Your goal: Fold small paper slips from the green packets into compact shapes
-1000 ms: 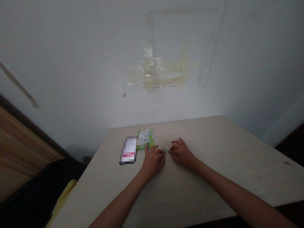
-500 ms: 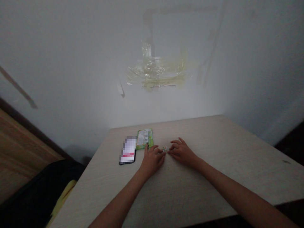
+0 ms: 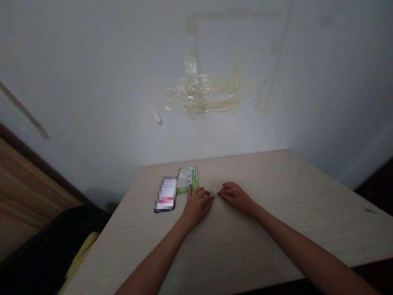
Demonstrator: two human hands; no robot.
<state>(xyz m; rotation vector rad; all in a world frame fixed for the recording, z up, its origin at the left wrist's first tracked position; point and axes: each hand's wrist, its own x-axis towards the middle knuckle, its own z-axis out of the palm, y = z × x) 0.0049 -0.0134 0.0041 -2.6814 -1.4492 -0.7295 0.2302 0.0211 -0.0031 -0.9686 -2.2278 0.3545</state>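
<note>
Small patterned piece (image 3: 214, 193), direction and long axis unclear, pinched at opposite sides by left hand (image 3: 197, 208), right hand (image 3: 237, 198)

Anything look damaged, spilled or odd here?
The wall above the table: crinkled, yellowish tape clings to it, with stained strips around, so it looks worn. The phone has a pixelated screen. No spill shows; the little piece between the left hand and right hand is too small to check.
</note>
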